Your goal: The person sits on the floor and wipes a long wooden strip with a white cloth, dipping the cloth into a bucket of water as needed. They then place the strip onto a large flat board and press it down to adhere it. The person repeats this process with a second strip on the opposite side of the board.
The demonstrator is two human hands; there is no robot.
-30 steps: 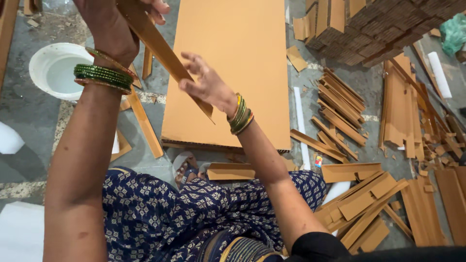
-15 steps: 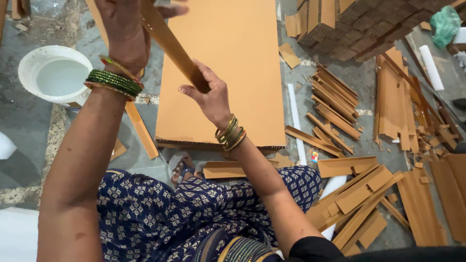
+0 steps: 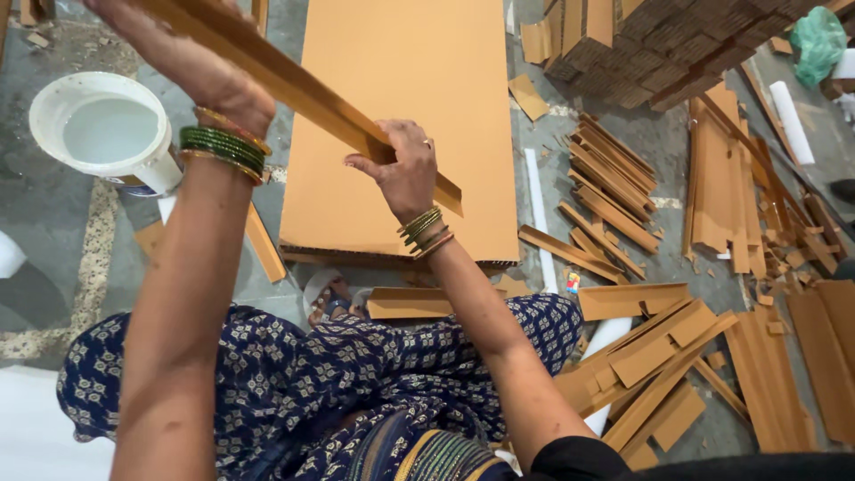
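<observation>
Risk first, as a judgement: a long cardboard strip (image 3: 303, 93) held up in the air by two grips set fairly close together, so a likely sag or kink at the free lower end, past the right hand (image 3: 405, 169), where nothing supports it. Could also twist between the grips if one wrist turns more than the other, creasing the fold line. Held above a white bucket (image 3: 107, 134) of pale liquid just to the left, so a slip from the left hand (image 3: 200, 67) might drop that end toward the liquid and wet the board. Loose offcuts (image 3: 663, 356) scattered over the floor (image 3: 53, 223) around the knees, easy to knock or crush with a dropped strip. Now the strip itself: tan corrugated board, narrow and long, apparently folded lengthwise into an angle profile with a darker shaded face beneath, running diagonally from the upper left edge of the view down to a blunt cut end near the middle. Edges straight, no visible tear. Left hand wrapped around the upper part, fingers closed on it; right hand clamped on the lower part, thumb under, fingers over the top. Hands apart along the strip, both wrists ringed with green and gold bangles (image 3: 223, 147). Below it, flat on the floor, a large cardboard sheet (image 3: 410, 116); further right, a stack of corrugated pieces (image 3: 677, 44).
</observation>
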